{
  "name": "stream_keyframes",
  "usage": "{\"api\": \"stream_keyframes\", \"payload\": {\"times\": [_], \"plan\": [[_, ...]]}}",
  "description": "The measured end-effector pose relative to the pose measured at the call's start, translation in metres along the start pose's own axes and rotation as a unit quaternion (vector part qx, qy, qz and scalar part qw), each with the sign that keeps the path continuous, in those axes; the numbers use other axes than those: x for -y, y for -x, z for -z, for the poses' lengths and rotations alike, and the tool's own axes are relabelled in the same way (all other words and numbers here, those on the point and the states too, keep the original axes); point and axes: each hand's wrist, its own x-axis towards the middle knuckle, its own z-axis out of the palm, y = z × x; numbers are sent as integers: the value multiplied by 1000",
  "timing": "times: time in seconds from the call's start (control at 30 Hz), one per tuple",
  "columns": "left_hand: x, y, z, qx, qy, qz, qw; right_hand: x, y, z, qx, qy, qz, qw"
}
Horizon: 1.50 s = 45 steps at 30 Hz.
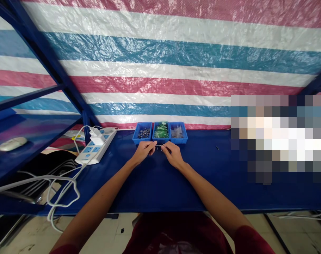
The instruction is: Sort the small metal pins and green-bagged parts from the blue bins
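Observation:
Both my hands meet over the blue tabletop, in front of three small blue bins. Thumb and fingers of my left hand [145, 151] are pinched on one end of a thin, light-coloured rod-like piece [159, 145]. My right hand [173, 154] pinches its other end; the piece is too small to name. Just below it, a few tiny pieces [157, 149] lie on the table. The left bin [134, 138] holds many small dark and silvery metal pieces. Green packets [161, 131] fill the middle bin [154, 140]. Clear little bags [177, 132] lie in the right bin [186, 135].
A white power strip [95, 151] with a plugged-in adapter [97, 137] and loose white cables [75, 187] occupies the left. One small dark piece [217, 147] lies to the right on the table [160, 187]. A white mouse [12, 144] rests on the left shelf. A blurred area covers the far right.

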Motion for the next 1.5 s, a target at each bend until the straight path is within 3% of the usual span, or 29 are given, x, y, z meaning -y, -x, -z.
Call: {"api": "stream_keyframes", "payload": {"times": [0.27, 0.47, 0.73, 0.93, 1.17, 1.3, 1.4, 1.5], "plan": [[4, -1, 0, -33, 0, -35, 999, 1, -1, 2, -2, -2, -4, 1000], [6, -1, 0, -44, -15, -32, 998, -2, 1, -2, -20, -26, -50, 998], [6, 0, -2, -85, -26, -35, 995, -3, 1, -4, -19, -25, -30, 999], [6, 0, -6, -92, 26, -30, 995, -4, 0, -3, -42, 0, -27, 999], [5, -2, -8, -83, 72, -27, 994, -6, 0, -4, -10, 5, -34, 999], [3, -3, -6, -73, 104, -31, 991, -5, 0, -1, -25, 24, -61, 998], [5, -2, -4, -65, 69, -24, 995, -4, -1, 0, -33, 23, -64, 997], [8, -1, -4, -58, -40, -27, 997, -3, -1, 0, -34, 24, -64, 997]]}}
